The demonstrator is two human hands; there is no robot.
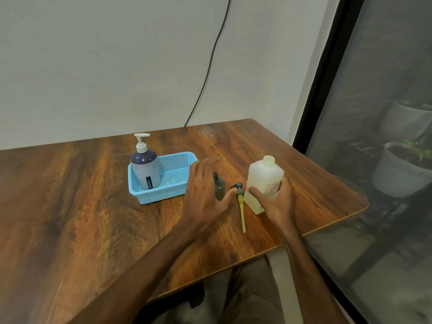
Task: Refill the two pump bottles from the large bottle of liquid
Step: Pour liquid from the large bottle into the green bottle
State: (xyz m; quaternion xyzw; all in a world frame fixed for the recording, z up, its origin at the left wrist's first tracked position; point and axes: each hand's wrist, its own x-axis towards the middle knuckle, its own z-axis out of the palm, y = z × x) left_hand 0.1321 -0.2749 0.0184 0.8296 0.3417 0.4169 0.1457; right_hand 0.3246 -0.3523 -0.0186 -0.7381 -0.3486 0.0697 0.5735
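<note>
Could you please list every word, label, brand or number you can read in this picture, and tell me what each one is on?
"JOYO", or something close to it: white letters running vertically on a dark strip on the grey pump bottle standing in the blue basket; small, so the reading is uncertain.
Reddish print on the label of the large bottle, partly covered by the right hand: too blurred to read.
No other text is visible.

One view only, from my head, wide-angle, looking forward and down across the wooden table (70, 206). Close range: my forearms enter from the bottom edge, my lap shows below the table's near edge. Wall ahead, dark window (385, 113) along the right. Edges bend.
</note>
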